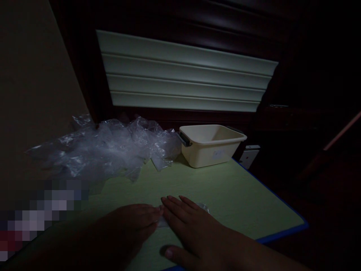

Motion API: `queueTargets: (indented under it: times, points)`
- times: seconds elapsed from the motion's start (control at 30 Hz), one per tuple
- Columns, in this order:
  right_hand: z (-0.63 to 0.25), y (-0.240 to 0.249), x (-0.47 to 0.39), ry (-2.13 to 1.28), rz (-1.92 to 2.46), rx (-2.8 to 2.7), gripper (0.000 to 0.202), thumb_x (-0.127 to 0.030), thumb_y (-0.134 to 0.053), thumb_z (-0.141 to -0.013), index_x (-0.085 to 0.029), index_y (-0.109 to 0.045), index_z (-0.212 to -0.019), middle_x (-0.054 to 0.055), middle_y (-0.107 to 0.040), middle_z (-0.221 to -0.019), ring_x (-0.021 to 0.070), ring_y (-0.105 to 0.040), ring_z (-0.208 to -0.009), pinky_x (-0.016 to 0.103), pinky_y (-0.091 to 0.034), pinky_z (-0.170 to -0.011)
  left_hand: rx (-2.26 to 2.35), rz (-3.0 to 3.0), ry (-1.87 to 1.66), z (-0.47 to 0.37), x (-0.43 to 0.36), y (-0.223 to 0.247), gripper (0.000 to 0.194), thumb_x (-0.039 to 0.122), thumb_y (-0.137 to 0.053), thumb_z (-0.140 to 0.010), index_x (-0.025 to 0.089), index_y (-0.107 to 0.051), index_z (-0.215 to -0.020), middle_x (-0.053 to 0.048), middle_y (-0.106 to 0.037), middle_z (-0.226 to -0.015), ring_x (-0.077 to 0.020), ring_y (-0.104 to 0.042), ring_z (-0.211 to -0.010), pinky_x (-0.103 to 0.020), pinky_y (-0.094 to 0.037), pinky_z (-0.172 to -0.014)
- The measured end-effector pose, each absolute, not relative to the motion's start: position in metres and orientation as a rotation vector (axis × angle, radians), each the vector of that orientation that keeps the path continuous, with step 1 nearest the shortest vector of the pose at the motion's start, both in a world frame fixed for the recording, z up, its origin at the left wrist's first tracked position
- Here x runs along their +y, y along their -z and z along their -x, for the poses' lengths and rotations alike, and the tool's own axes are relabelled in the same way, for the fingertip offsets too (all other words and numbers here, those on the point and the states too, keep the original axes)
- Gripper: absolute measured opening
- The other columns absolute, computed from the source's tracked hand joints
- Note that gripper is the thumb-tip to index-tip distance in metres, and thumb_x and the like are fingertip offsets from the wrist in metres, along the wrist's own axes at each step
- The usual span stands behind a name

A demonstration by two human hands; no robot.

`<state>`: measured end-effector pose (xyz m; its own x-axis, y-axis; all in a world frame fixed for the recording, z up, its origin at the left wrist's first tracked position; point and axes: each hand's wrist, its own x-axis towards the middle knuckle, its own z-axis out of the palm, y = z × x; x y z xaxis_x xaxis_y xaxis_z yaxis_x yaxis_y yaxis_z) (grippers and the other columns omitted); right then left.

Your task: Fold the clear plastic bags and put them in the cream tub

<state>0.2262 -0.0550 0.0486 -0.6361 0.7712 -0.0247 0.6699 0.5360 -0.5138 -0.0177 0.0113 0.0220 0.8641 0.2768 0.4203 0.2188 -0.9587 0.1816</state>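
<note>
A clear plastic piece [163, 222] lies on the green table, mostly covered by my hands. My right hand [194, 224] rests flat over it, fingers stretched forward and thumb out to the side. Part of the clear plastic shows beyond its far edge. At the left, my left hand [137, 222] touches the plastic's near left side, with its fingertips meeting my right hand's fingers. Its fingers lie extended and close together, in deep shadow, and I see nothing gripped in them.
A big heap of crumpled clear plastic bags [113, 148] covers the table's back left. A cream bin [211, 152] with dark handles stands at the back. The green table [225, 192] has a blue edge. Behind the bin is a white device [249, 157].
</note>
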Motion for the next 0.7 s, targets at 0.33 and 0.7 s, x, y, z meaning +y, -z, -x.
queueTargets:
  times: [0.33,0.7]
  points:
    - [-0.229,-0.05,-0.057,-0.746,1.237,-2.583,0.074,-0.053,-0.04,-0.093,-0.007,-0.02,-0.148,0.017,-0.012,-0.153,0.0256,-0.009,-0.143,0.045,-0.006,-0.116,0.391,-3.094,-0.696,0.027,0.009,-0.01,0.057,0.008,-0.048,-0.079,0.023,-0.043,-0.134,-0.005,-0.056,-0.133,-0.0185,-0.051,-0.122,-0.029,-0.036,-0.108]
    - [-0.231,-0.052,-0.058,-0.695,1.224,-2.612,0.073,-0.055,-0.036,-0.095,-0.009,-0.018,-0.149,0.016,-0.012,-0.154,0.0223,-0.009,-0.143,0.04,-0.006,-0.116,0.323,-3.133,-0.83,0.017,0.005,-0.02,0.042,0.005,-0.045,-0.081,0.017,-0.054,-0.12,-0.008,-0.063,-0.122,-0.0188,-0.057,-0.113,-0.03,-0.045,-0.101]
